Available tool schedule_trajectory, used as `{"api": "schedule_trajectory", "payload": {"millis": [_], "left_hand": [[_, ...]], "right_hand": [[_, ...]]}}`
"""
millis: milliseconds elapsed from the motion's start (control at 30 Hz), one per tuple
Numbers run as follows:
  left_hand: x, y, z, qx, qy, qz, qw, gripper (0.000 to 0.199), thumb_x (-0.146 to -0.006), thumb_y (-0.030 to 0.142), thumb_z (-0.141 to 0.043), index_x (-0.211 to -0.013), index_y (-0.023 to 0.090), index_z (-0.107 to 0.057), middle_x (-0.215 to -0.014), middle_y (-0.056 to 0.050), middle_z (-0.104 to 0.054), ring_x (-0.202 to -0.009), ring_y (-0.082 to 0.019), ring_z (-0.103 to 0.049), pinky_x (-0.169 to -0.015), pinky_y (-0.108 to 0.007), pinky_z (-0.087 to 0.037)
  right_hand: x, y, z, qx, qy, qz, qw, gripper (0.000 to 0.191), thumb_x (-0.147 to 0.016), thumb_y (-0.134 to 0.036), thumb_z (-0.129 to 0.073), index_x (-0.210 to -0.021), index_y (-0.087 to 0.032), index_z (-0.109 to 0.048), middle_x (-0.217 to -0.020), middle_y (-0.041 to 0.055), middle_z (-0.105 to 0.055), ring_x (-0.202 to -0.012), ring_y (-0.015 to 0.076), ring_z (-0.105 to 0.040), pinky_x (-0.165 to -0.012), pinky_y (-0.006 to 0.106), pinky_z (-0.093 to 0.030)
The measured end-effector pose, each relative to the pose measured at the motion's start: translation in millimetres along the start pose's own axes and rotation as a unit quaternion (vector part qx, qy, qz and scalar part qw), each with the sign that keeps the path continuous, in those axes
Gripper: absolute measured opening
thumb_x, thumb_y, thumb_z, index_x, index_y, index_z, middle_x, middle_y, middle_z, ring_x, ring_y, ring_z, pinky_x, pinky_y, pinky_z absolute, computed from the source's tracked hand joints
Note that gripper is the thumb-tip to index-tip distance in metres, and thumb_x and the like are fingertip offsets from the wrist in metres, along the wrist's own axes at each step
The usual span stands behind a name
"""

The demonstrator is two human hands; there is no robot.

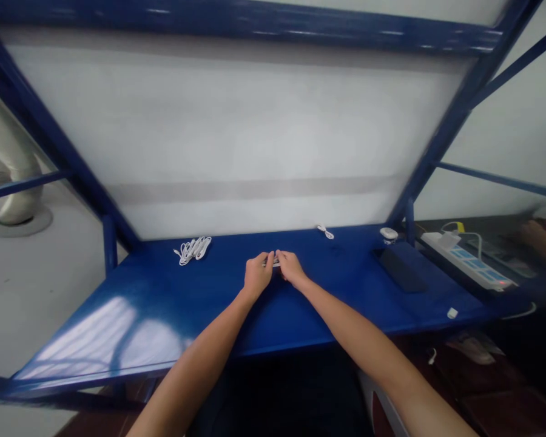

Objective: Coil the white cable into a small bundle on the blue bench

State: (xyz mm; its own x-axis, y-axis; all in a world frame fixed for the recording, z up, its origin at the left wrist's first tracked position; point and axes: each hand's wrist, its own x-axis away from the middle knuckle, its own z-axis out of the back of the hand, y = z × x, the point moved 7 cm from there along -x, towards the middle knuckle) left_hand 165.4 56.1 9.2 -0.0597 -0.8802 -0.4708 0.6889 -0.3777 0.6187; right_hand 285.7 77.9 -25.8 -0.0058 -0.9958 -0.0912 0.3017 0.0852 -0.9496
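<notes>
Above the middle of the blue table [227, 315], my left hand [257, 275] and my right hand [291, 268] meet with fingers pinched together. Between them shows a bit of white cable [276, 262], gripped from both sides; most of it is hidden behind my fingers. To the left of my hands lies a group of coiled white cables [193, 250]. One small bundled white cable [326, 232] rests farther back, right of my hands, near the table's rear edge.
On the right are a rounded white object [388, 233], a dark flat phone-like object [401, 271] and a small white cube [452, 313]. Beyond the table's right side sits a power strip [469, 260] with plugs; another person's blurred hand [543, 240] is near it. Blue frame bars [450, 130] surround the table.
</notes>
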Motion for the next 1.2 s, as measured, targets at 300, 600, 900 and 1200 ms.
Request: {"api": "schedule_trajectory", "payload": {"millis": [300, 600, 900, 1200], "left_hand": [[-1.7, -4.9, -0.2, 0.004, 0.017, 0.024, 1.0, 0.051, -0.095, 0.045, -0.039, -0.053, 0.018, -0.049, -0.051, 0.001, -0.05, -0.052, -0.01, -0.045, -0.055, -0.023, -0.034], [11.7, 22.4, -40.1, -0.231, -0.243, -0.092, 0.937, 0.041, -0.1, 0.042, -0.03, -0.103, 0.017, -0.062, -0.1, -0.013, -0.069, -0.085, -0.024, -0.068, -0.072, -0.031, -0.047], [22.9, 22.1, -56.5, -0.263, -0.279, -0.105, 0.918, 0.038, -0.1, 0.033, -0.027, -0.107, 0.011, -0.058, -0.096, -0.019, -0.069, -0.087, -0.03, -0.07, -0.074, -0.037, -0.05], [-5.5, -15.7, -22.4, -0.157, -0.207, 0.008, 0.966, 0.038, -0.101, 0.039, -0.025, -0.097, 0.018, -0.056, -0.086, -0.012, -0.069, -0.077, -0.024, -0.067, -0.063, -0.029, -0.041]], "right_hand": [[8.0, -27.0, 8.0, 0.207, 0.045, 0.148, 0.966, 0.05, -0.096, -0.038, -0.037, -0.055, -0.021, -0.06, -0.064, 0.0097, -0.068, -0.065, 0.02, -0.062, -0.062, 0.027, -0.037], [-14.4, 8.9, 35.1, 0.11, -0.035, -0.068, 0.991, 0.049, -0.09, -0.037, -0.05, -0.045, -0.02, -0.048, -0.037, -0.0017, -0.045, -0.035, 0.01, -0.039, -0.041, 0.024, -0.026], [-12.4, 12.8, 42.6, 0.165, -0.09, -0.055, 0.981, 0.046, -0.091, -0.041, -0.047, -0.055, -0.017, -0.061, -0.042, 0.0008, -0.054, -0.033, 0.0106, -0.041, -0.039, 0.024, -0.029], [17.2, 44.6, 226.0, 0.397, 0.284, -0.087, 0.869, 0.033, -0.086, -0.033, -0.054, -0.102, -0.008, -0.068, -0.098, 0.0198, -0.07, -0.093, 0.0267, -0.065, -0.081, 0.032, -0.045]]}}
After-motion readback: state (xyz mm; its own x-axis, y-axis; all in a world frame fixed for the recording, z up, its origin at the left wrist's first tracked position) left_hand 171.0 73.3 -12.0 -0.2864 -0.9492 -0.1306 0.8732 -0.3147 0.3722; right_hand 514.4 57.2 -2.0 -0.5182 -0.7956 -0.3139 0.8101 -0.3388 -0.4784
